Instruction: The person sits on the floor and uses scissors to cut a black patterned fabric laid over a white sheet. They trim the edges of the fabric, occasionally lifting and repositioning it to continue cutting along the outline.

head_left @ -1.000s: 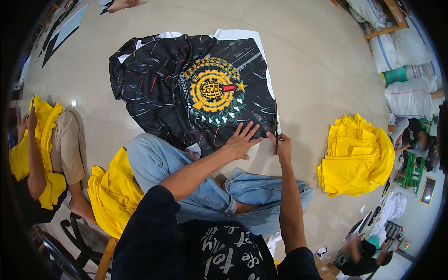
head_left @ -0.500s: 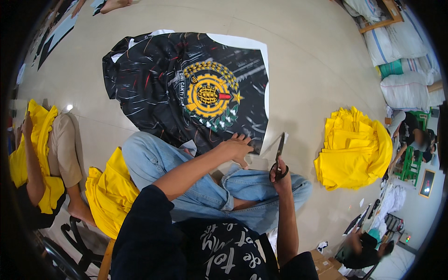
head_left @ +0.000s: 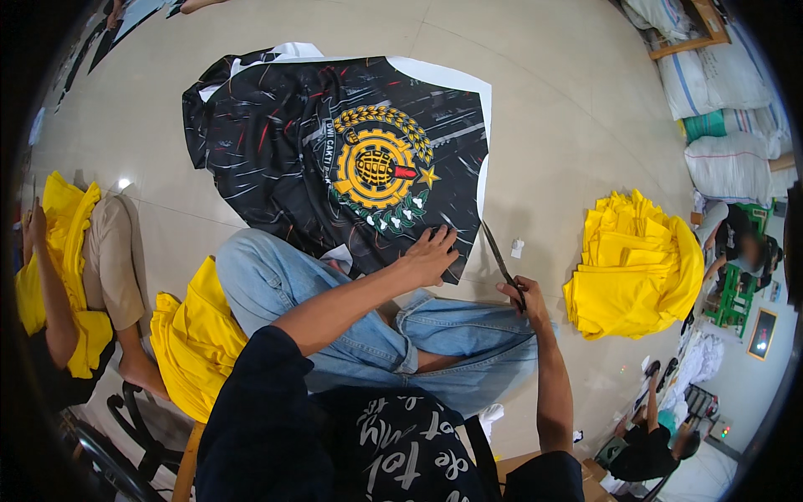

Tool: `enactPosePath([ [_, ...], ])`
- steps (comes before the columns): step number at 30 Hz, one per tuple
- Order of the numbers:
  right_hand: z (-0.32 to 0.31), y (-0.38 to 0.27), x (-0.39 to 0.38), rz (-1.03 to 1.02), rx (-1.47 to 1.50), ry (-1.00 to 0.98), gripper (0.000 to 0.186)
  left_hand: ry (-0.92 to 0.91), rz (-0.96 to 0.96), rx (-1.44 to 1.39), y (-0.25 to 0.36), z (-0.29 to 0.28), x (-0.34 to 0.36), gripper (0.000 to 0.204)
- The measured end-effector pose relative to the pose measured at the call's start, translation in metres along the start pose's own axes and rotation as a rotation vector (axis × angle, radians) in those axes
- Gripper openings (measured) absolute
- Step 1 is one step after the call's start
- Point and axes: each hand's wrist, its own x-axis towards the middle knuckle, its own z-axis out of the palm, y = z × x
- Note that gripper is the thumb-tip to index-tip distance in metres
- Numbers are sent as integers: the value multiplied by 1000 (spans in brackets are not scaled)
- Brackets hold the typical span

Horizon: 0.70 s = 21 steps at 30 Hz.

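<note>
Head view, single entry

Main item: one black printed cloth panel of smooth fabric (head_left: 276, 155), streaked red, grey and white, with a round yellow emblem (head_left: 374, 167) and a white margin; it lies on the pale tiled floor (head_left: 577, 134) ahead of your crossed legs, flat at right, rumpled at left

Your left hand (head_left: 432, 256): palm down, fingers spread, resting on the panel near its lower right corner

Your right hand (head_left: 525, 299): fingers curled round the handles of one pair of dark, long-bladed metal scissors (head_left: 499, 258), off the panel to the right

Key relation: the panel's right edge lies up and to the left of your right hand; the scissors' long axis slants that way, tip at the white margin. Your left hand is nearer the corner, your right nearer the scissors

Alongside: one bright yellow folded fabric pile (head_left: 633, 268), well apart to the right

Hard to make out: whether the tip touches the cloth, and whether the blades are parted; your fingers partly hide the handle loops, your left hand some cloth, and folds conceal the panel's left part
</note>
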Motion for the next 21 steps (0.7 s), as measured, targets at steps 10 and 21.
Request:
enactPosePath([
  [10,2,12,29,-62,25,-9,41,-39,-12,15,0,-1,1,85],
  [21,8,14,35,-144,-82,62,45,-73,-15,-12,0,-5,1,85],
])
